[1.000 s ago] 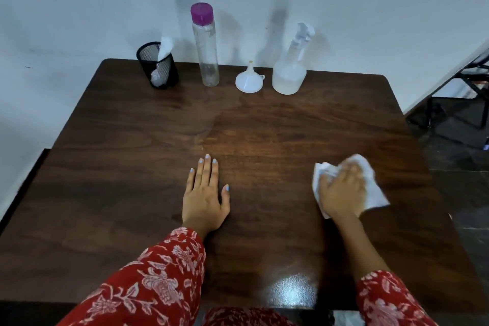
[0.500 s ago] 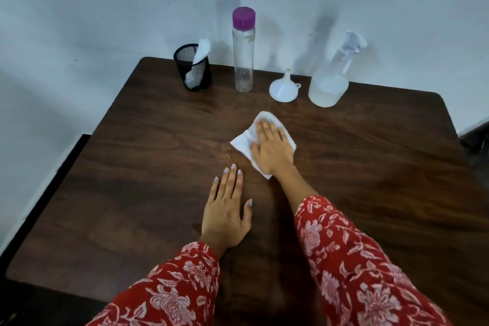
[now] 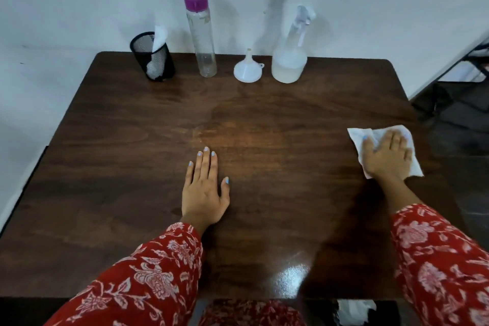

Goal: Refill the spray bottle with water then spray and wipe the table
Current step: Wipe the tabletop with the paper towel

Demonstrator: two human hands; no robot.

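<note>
A: Right hand (image 3: 386, 154)?
B: Flat, fingers straight and slightly spread, pressing white paper tissue (image 3: 356, 137) onto dark brown wooden table (image 3: 264, 119), near right edge.
A: Left hand (image 3: 204, 190)?
B: Palm down on table, mid-front, fingers straight and together, thumb out. Holding nothing.
A: Clear plastic spray bottle (image 3: 290, 61)?
B: Upright at back edge, right of centre, cloudy liquid in lower part, well apart from both hands.
A: Rest of back row?
B: Small white plastic funnel (image 3: 247, 70) just beside it, wide end down. Then tall clear bottle with purple cap (image 3: 201, 34), upright. Then black mesh cup (image 3: 153, 61) with white tissue inside, far left.
</note>
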